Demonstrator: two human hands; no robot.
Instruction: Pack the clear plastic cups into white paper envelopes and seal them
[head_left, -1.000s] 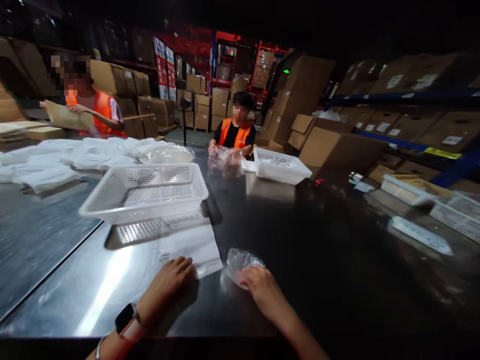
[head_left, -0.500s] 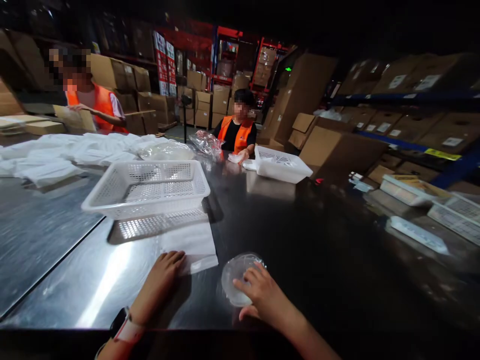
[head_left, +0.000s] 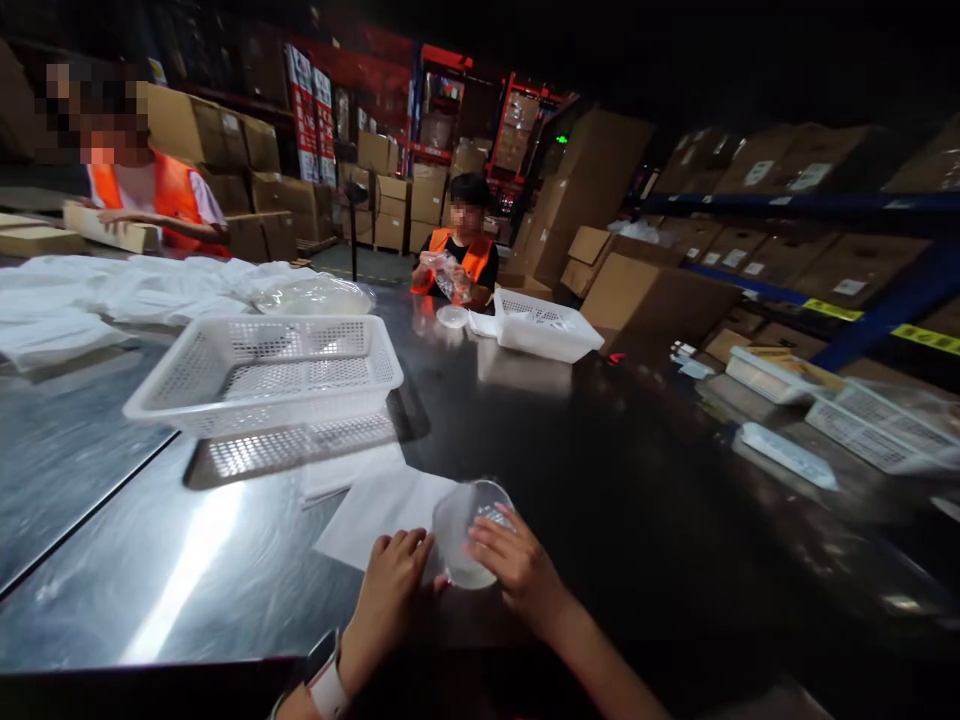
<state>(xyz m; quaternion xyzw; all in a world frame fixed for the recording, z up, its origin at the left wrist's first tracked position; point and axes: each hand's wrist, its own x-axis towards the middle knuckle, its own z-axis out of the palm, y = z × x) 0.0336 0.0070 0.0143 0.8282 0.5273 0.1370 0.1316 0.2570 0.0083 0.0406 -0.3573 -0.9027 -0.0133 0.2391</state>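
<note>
My left hand (head_left: 391, 583) is closed on the near edge of a thin white sheet or flat bag (head_left: 364, 520), which lies slanted on the metal table. Just to its right, my right hand (head_left: 523, 572) grips a round, clear plastic piece (head_left: 456, 530), like a lid or shallow bowl. Its fingers rest over the right side of the piece, and the thumb is hidden. The round piece overlaps the right edge of the white sheet and touches or nearly touches my left fingertips. A small pile of similar white sheets (head_left: 341, 462) lies behind.
A white perforated basket (head_left: 262, 408) stands beyond my hands. White bags (head_left: 157, 285) are heaped at far left, beside a clear plastic bag (head_left: 311, 296). Across the table a co-worker (head_left: 457, 250) handles clear plastic near another basket (head_left: 547, 335); a second person (head_left: 157, 195) holds cardboard.
My left hand has moved right, bringing one white sheet away from the pile toward the round piece. My right hand has closed on that piece. The view has shifted slightly.
</note>
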